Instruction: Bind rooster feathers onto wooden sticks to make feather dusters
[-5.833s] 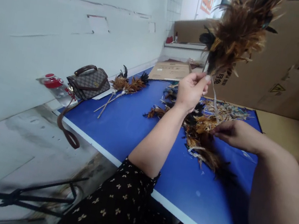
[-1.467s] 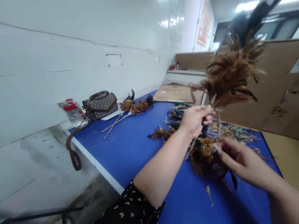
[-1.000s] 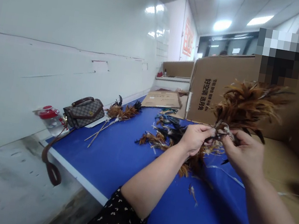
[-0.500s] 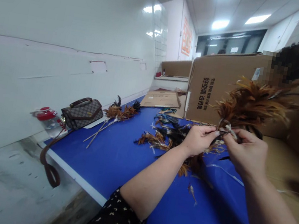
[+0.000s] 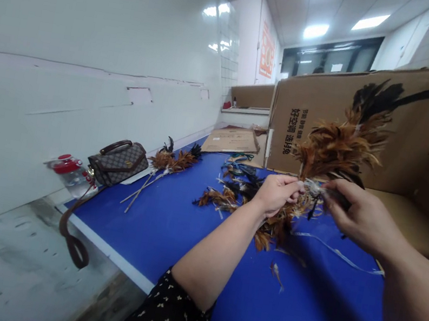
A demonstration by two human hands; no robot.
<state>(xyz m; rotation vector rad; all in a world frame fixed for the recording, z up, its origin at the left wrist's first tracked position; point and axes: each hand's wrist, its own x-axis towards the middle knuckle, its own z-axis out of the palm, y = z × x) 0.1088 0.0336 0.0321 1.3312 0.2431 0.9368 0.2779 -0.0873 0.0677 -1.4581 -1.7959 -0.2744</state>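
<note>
A bundle of brown and black feathers (image 5: 338, 143) is held up over the blue table (image 5: 183, 248), its black tips pointing to the upper right. My left hand (image 5: 276, 195) is closed at the left of the whitish base of this bundle. At the right of that base, my right hand (image 5: 358, 212) has its thumb and fingers pressed together on a dark strand or quill; the exact thing is too small to tell. Loose feathers (image 5: 224, 200), brown and black, lie on the table beneath and left of my hands.
Feather bunches on crossed sticks (image 5: 169, 161) lie at the back left, beside a checked handbag (image 5: 119, 164) and a red-lidded bottle (image 5: 72, 175). A large cardboard box (image 5: 331, 103) stands behind. A pale strip (image 5: 338, 253) lies at the right.
The feather bundle has shifted left and its black tips have swung lower. My right hand has turned and its grip on the base has changed. My left hand has moved slightly left.
</note>
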